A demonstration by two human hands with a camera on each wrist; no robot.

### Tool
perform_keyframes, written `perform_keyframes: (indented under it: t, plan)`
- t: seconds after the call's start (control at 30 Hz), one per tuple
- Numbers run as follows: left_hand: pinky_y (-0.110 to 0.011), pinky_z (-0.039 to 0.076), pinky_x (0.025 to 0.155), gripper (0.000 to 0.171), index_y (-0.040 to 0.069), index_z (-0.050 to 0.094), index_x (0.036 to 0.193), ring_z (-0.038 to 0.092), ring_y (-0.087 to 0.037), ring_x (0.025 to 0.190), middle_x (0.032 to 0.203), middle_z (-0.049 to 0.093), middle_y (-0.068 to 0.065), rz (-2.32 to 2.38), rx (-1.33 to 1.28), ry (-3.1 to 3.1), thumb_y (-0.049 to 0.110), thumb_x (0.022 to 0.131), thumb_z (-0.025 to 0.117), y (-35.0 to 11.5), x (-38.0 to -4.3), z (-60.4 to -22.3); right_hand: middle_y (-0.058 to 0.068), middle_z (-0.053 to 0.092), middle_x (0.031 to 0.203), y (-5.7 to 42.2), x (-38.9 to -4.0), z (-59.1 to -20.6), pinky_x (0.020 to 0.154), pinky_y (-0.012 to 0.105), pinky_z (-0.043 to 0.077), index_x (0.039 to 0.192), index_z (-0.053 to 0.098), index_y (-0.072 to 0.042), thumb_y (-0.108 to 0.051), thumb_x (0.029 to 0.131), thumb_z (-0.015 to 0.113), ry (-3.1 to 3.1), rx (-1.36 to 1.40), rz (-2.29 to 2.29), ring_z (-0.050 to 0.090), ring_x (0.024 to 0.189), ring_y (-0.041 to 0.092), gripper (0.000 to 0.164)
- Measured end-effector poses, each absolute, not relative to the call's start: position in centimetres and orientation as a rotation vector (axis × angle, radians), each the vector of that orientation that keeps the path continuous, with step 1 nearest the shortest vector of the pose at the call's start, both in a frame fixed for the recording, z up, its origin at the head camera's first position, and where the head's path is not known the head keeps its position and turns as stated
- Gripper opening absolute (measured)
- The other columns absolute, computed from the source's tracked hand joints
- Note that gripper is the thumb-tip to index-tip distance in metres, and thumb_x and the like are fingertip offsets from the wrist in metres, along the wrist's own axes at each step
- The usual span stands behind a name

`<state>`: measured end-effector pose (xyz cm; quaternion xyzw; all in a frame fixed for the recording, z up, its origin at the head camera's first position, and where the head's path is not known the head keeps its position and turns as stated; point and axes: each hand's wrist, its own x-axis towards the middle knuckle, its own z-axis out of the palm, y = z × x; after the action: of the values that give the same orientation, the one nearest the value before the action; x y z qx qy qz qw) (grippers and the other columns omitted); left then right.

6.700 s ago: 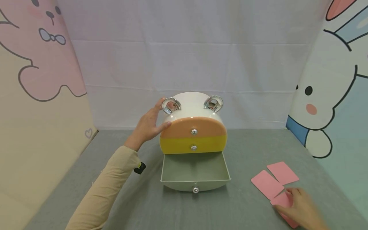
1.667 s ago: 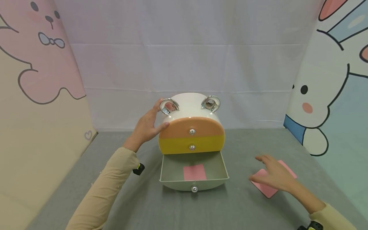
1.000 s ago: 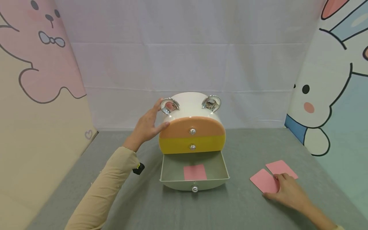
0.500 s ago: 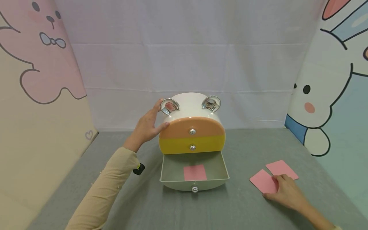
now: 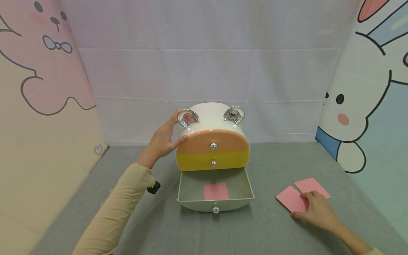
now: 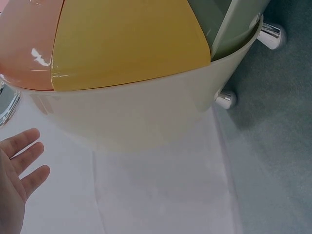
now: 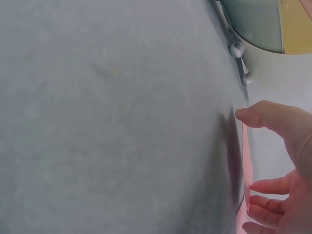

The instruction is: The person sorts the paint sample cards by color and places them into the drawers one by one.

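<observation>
A small white desktop drawer cabinet (image 5: 210,115) with silver ears has an orange and a yellow drawer pushed in. Its green bottom drawer (image 5: 191,184) stands pulled out, and one pink card (image 5: 216,191) lies inside. At the cabinet's left side is my left hand (image 5: 160,141), thumb against the orange front's edge, the other fingers straight and spread behind the ear. My right hand (image 5: 318,212) pinches another pink card (image 5: 289,199) by its edges, thumb at the near side and fingertips at the far side. Just behind it, a further pink card (image 5: 313,187) lies flat.
A grey cloth (image 5: 153,219) covers the table. White fabric (image 5: 210,63) hangs behind the cabinet, and cartoon-printed panels (image 5: 357,106) flank both sides. The cabinet's silver feet (image 6: 225,100) rest on the cloth.
A pink card from the right-hand group now lies in the bottom drawer. My right hand has come back and taken hold of another, shifting it slightly. My left hand has stayed put.
</observation>
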<state>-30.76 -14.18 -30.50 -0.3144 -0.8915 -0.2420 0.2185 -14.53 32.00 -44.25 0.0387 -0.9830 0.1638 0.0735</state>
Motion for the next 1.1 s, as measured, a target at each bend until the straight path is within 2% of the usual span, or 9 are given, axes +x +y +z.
perform_keyframes:
  t: [0.33, 0.5, 0.7, 1.1]
  plan:
    - [-0.051, 0.036, 0.096, 0.084, 0.021, 0.007, 0.147, 0.043, -0.031, 0.121, 0.132, 0.047, -0.016, -0.68, -0.886, -2.455, 0.043, 0.085, 0.058, -14.3, -30.9, -30.5, 0.019, 0.055, 0.099, 30.8, -15.7, -42.1, 0.067, 0.041, 0.044, 0.103, 0.059, 0.011, -0.041, 0.058, 0.08, -2.889, 0.214, 0.495, 0.049, 0.089, 0.03, 0.072]
    - [-0.051, 0.036, 0.096, 0.084, 0.021, 0.007, 0.147, 0.043, -0.031, 0.121, 0.132, 0.047, -0.016, -0.682, -0.882, -2.464, 0.04, 0.084, 0.059, -14.4, -30.8, -30.4, 0.016, 0.056, 0.095, 29.7, -16.6, -40.3, 0.062, 0.038, 0.046, 0.103, 0.06, 0.008, -0.04, 0.058, 0.079, -2.904, 0.237, 0.465, 0.05, 0.084, 0.028, 0.068]
    - [-0.051, 0.036, 0.096, 0.085, 0.022, 0.006, 0.147, 0.043, -0.031, 0.121, 0.132, 0.047, -0.015, -0.685, -0.876, -2.474, 0.039, 0.084, 0.06, -14.3, -30.7, -30.4, 0.014, 0.054, 0.096, 28.1, -17.3, -37.9, 0.064, 0.039, 0.047, 0.106, 0.059, 0.005, -0.036, 0.061, 0.079, -2.897, 0.307, 0.479, 0.049, 0.084, 0.025, 0.064]
    - [-0.051, 0.036, 0.095, 0.083, 0.021, 0.007, 0.147, 0.043, -0.031, 0.12, 0.132, 0.047, -0.015, -0.699, -0.904, -2.435, 0.045, 0.085, 0.057, -14.3, -30.6, -30.4, 0.011, 0.054, 0.104, 24.4, -17.7, -34.3, 0.072, 0.042, 0.049, 0.113, 0.058, 0.002, -0.037, 0.061, 0.08, -2.863, 0.496, 0.479, 0.049, 0.092, 0.025, 0.068]
